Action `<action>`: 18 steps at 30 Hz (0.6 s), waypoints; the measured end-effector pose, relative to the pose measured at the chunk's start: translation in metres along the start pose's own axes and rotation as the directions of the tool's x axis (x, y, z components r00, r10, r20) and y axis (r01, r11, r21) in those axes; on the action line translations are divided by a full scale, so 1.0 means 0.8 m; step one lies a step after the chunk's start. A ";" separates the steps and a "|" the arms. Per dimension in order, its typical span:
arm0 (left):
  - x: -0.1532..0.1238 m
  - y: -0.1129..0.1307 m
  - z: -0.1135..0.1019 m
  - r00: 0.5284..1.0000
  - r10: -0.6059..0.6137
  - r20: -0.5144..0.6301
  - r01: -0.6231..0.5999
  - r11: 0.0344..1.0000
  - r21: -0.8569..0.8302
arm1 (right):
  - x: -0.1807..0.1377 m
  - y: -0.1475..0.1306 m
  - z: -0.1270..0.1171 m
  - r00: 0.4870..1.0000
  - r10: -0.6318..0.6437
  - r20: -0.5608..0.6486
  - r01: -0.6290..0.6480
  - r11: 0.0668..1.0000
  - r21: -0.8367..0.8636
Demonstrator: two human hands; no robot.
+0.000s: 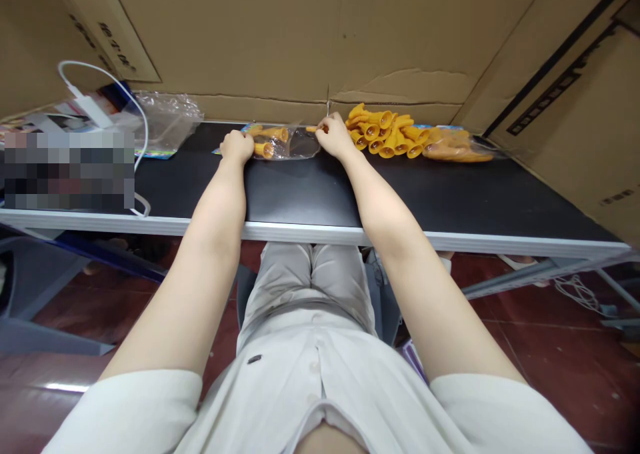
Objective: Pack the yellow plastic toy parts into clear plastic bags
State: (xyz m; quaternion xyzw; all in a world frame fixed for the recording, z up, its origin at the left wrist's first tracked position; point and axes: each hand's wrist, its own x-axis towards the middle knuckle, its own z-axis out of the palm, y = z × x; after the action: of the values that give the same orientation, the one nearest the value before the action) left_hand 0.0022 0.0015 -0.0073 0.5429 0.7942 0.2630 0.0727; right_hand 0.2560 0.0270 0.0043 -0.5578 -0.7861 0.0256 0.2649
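My left hand (237, 146) is closed on the left end of a clear plastic bag (295, 143) lying on the black table (300, 194). Inside the bag lie a few orange cone-shaped toy pieces (273, 134). My right hand (334, 136) pinches a small orange piece at the bag's right opening. Just right of that hand sits a loose pile of the same orange pieces (384, 134). Both arms stretch forward over the table's front edge.
A filled clear bag of orange pieces (457, 146) lies right of the pile. At the left are empty plastic bags (167, 117), a white charger and cable (100, 107), and a blurred patch. Cardboard walls (320, 34) enclose the table at the back and sides.
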 end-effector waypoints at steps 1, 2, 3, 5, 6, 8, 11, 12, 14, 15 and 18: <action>0.000 0.000 0.000 1.000 0.004 0.000 -0.004 1.000 0.006 | 0.000 -0.002 -0.001 1.000 -0.011 -0.019 0.011 1.000 -0.003; 0.000 0.000 0.000 1.000 0.007 -0.001 -0.007 1.000 0.011 | 0.001 -0.003 -0.001 0.999 -0.020 -0.038 0.019 1.000 -0.007; 0.000 0.001 -0.001 1.000 0.009 -0.003 -0.009 1.000 0.017 | 0.002 -0.004 -0.002 0.998 -0.025 -0.061 0.024 1.000 -0.009; 0.000 0.001 -0.001 1.000 0.012 -0.003 -0.012 1.000 0.028 | 0.004 -0.007 -0.004 0.992 -0.016 -0.121 0.016 1.000 0.000; 0.000 0.002 -0.001 1.000 0.014 -0.001 -0.014 0.999 0.032 | 0.006 -0.009 -0.006 0.987 -0.009 -0.159 0.011 1.000 0.012; 0.000 0.002 -0.001 1.000 0.018 0.002 -0.018 0.999 0.036 | 0.008 -0.013 -0.013 0.970 0.002 -0.242 0.005 0.999 0.032; 0.000 0.001 -0.001 1.000 0.019 -0.001 -0.019 0.999 0.029 | 0.006 -0.023 -0.024 0.942 -0.015 -0.334 0.016 1.000 0.001; 0.000 0.000 -0.001 1.000 0.021 -0.004 -0.021 0.999 0.027 | 0.004 -0.026 -0.028 0.937 -0.029 -0.349 0.023 1.000 -0.021; 0.001 0.000 -0.001 1.000 0.023 -0.004 -0.023 0.999 0.025 | -0.002 -0.031 -0.032 0.935 -0.066 -0.349 0.047 0.997 -0.063; 0.001 -0.001 0.000 1.000 0.026 0.000 -0.026 0.999 0.024 | -0.005 -0.033 -0.033 0.938 -0.091 -0.333 0.067 0.994 -0.083; 0.002 -0.001 0.001 1.000 0.029 -0.002 -0.029 0.999 0.019 | -0.012 -0.037 -0.027 0.964 -0.167 -0.209 0.141 0.981 -0.135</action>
State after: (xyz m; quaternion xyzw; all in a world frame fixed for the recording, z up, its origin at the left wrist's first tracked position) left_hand 0.0011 0.0029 -0.0078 0.5546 0.7888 0.2573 0.0628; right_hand 0.2424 0.0017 0.0289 -0.5092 -0.7932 -0.1036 0.3175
